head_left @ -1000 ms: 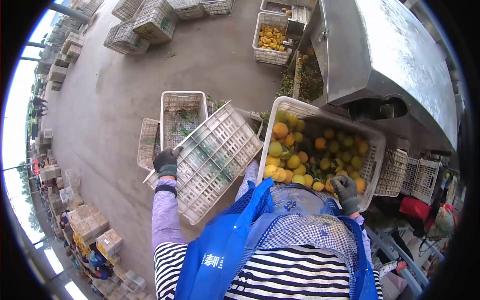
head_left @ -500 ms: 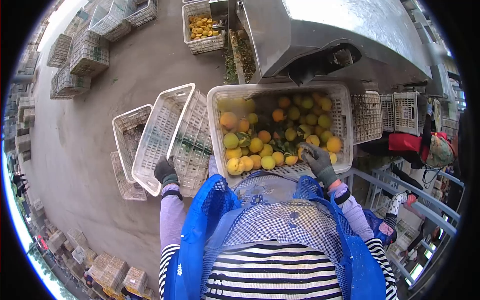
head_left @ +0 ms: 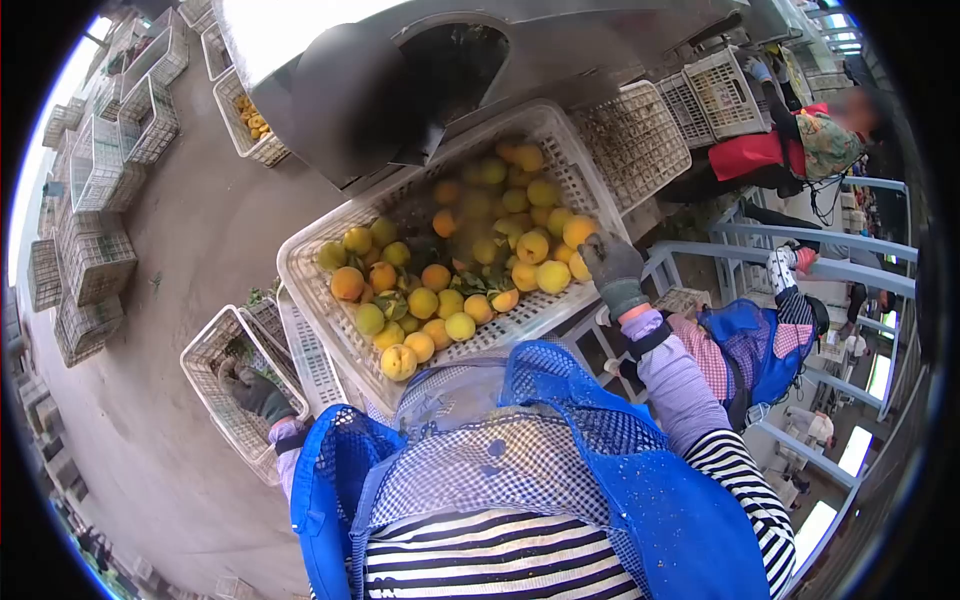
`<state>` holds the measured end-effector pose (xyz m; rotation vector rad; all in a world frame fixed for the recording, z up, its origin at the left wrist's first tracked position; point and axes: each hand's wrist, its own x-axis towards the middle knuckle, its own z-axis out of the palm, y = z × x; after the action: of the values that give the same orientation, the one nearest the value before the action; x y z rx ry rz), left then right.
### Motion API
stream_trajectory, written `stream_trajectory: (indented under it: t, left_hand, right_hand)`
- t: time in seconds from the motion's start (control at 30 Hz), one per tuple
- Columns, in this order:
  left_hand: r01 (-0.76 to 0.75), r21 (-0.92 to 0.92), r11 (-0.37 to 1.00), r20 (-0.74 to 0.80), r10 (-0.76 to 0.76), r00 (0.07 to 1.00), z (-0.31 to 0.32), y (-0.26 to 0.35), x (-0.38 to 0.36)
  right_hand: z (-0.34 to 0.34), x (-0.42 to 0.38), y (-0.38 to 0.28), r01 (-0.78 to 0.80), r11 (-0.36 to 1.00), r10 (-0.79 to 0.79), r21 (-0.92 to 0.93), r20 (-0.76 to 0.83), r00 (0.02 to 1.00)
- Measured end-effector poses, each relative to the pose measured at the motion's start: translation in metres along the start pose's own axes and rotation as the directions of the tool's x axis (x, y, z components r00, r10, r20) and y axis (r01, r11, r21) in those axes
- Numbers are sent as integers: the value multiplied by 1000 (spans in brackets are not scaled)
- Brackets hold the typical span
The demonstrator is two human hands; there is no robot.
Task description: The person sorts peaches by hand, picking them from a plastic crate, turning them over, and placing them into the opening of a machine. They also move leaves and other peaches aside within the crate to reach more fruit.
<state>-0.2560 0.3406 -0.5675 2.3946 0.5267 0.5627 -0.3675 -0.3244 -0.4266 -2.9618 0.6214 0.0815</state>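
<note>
A large white crate [head_left: 335,340] in the middle holds several yellow and orange fruits [head_left: 423,302] with some green leaves among them. My right hand [head_left: 613,270], in a dark grey glove, is at the crate's right edge beside the fruits, its fingers bent; whether it holds anything is hidden. My left hand [head_left: 255,392], gloved too, is over a smaller white crate [head_left: 213,402] at the lower left. Its fingers are curled, and what they may grip is too small to tell. Dark stuff lies inside that smaller crate.
A metal machine [head_left: 560,40] with a dark opening overhangs the big crate's far side. Stacked crates [head_left: 95,260] stand at the left, and another crate of fruit [head_left: 250,125] lies beyond. Empty crates [head_left: 640,140], blue-grey rails [head_left: 800,258] and other people [head_left: 760,350] are at the right.
The view has turned, and the fruit crate now appears tilted and further left. My left hand has left the stacked white crates for the smaller one. My right hand has moved to the fruit crate's right edge.
</note>
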Motion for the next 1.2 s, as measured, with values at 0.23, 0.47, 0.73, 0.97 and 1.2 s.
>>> stream_trajectory:
  t: [0.23,0.47,0.73,0.97,1.2]
  left_hand:
    - [-129,-595,793,601,546,584,58,314,-77]
    - [-496,-688,529,713,622,-324,190,397,-291]
    - [-103,-434,895,901,430,-59,201,369,-223]
    - [491,-487,722,837,547,24,86,356,-97]
    - [823,-394,410,899,360,250,27,377,-101]
  right_hand:
    - [60,53,30,390,830,-284,-399,300,911]
    - [111,81,56,664,724,-571,-186,379,728]
    - [-8,57,5,-170,581,-278,796,391,878]
    - [-38,18,-95,-579,-160,-373,799,494,785]
    - [-62,18,-146,287,648,-400,705,-5,917]
